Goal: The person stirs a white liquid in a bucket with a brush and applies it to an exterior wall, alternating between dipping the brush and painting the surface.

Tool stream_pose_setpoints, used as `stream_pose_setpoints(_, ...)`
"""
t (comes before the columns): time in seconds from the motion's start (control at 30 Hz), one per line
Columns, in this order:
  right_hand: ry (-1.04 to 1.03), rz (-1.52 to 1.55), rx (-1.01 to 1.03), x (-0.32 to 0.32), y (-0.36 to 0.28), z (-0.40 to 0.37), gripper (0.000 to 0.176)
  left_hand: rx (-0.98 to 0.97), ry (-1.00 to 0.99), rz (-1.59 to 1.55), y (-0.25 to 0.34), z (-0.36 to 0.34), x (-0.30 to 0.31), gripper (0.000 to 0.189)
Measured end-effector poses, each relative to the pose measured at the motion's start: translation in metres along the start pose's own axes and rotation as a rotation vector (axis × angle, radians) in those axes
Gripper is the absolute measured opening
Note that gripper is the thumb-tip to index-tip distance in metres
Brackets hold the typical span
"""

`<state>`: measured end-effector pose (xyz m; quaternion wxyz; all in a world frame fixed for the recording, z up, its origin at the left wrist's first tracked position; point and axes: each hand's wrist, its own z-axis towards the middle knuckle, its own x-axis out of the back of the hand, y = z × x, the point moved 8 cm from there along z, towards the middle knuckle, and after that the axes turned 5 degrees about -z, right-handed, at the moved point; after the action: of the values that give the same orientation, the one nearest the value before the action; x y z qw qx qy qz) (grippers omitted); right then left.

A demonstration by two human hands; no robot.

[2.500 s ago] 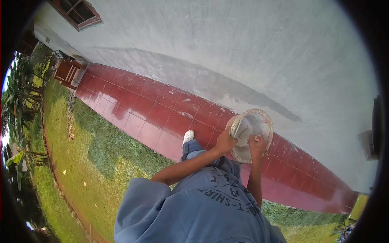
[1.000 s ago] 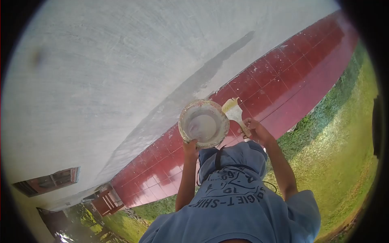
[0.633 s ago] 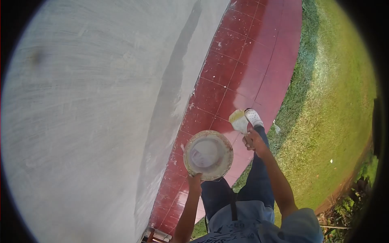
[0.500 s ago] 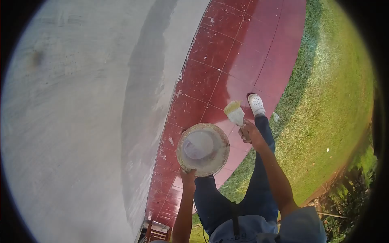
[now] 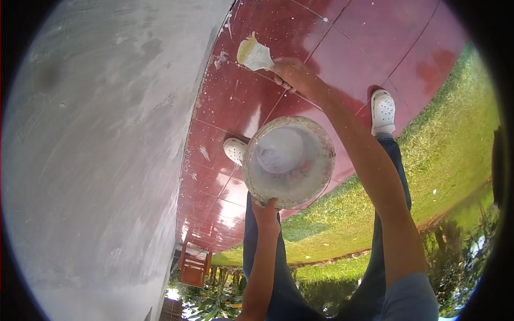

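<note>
My left hand (image 5: 265, 207) grips the near rim of a round bucket (image 5: 313, 184), its thumb over the edge. White paint (image 5: 279, 151) lies in the bottom of the bucket, and dried splashes coat its walls. In my right hand (image 5: 294, 75) is the handle of a wide paintbrush (image 5: 256, 55). The brush is smeared white, with yellowish bristles pointing left toward the wall. It is held up and apart from the bucket, over the red tiles. Whether the bristles touch anything cannot be made out, but they appear clear of the wall.
A grey-white wall (image 5: 107, 150) with patchy wet-looking streaks fills the left. Red floor tiles (image 5: 225, 101) with white spatters run along it. Grass (image 5: 428, 155) borders the tiles on the right. A wooden chair (image 5: 194, 267) stands near the wall. My white clogs (image 5: 383, 109) are on the tiles.
My right hand has moved the paintbrush up and left, closer to the wall. The bucket, still in my left hand, sits slightly farther right and higher in view. The camera view has shifted.
</note>
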<state>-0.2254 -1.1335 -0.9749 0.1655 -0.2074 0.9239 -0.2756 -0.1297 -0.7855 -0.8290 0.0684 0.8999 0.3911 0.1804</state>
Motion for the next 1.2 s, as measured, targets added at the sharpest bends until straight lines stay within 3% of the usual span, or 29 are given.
stream_pose_setpoints(0.1,-0.095,0.042,-0.021,-0.026,-0.002,0.016,0.023,0.026,-0.012,-0.044,-0.017,0.014,0.001,0.075)
stream_pose_setpoints(0.37,-0.103,-0.042,-0.007,-0.074,0.021,0.028,0.024,0.075,0.092,-0.022,-0.034,0.013,-0.008,0.064)
stream_pose_setpoints(0.47,-0.257,0.021,-0.05,-0.111,0.038,0.026,0.024,0.021,0.07,-0.074,-0.046,0.024,0.001,0.065)
stream_pose_setpoints(0.63,-0.072,-0.024,-0.113,-0.143,0.046,0.049,0.028,0.032,0.113,-0.042,-0.047,0.025,0.008,0.065)
stream_pose_setpoints(0.7,0.122,-0.173,0.077,-0.143,0.012,0.057,0.029,0.022,0.115,-0.021,-0.051,0.028,0.009,0.064)
stream_pose_setpoints(0.77,0.09,-0.052,0.234,-0.16,-0.051,0.027,0.03,-0.03,0.12,0.025,-0.049,0.029,0.011,0.062)
stream_pose_setpoints(0.83,0.309,-0.21,0.39,-0.171,-0.094,-0.014,0.027,-0.026,0.122,0.018,-0.034,0.02,0.003,0.061)
stream_pose_setpoints(0.9,0.159,-0.117,0.377,-0.181,-0.113,-0.06,0.024,-0.014,0.12,0.018,-0.036,0.017,0.004,0.06)
stream_pose_setpoints(0.97,-0.001,-0.033,0.41,-0.187,-0.131,-0.103,0.022,0.002,-0.027,-0.059,-0.053,0.026,0.006,0.061)
stream_pose_setpoints(1.0,0.002,-0.031,0.407,-0.186,-0.131,-0.113,0.022,0.005,-0.027,-0.055,-0.056,0.025,0.009,0.061)
stream_pose_setpoints(1.07,-0.195,0.054,0.657,-0.199,-0.145,-0.134,0.026,-0.446,-0.122,0.431,-0.031,0.015,0.0,0.06)
stream_pose_setpoints(1.1,-0.196,0.059,0.658,-0.2,-0.141,-0.126,0.026,-0.447,-0.119,0.435,-0.024,0.013,-0.006,0.06)
stream_pose_setpoints(1.17,-0.296,0.169,0.63,-0.205,-0.12,-0.085,0.028,0.016,0.069,-0.029,-0.036,0.017,-0.002,0.06)
stream_pose_setpoints(1.2,-0.21,0.12,0.555,-0.202,-0.096,-0.047,0.024,-0.021,0.082,0.002,-0.048,0.025,0.006,0.061)
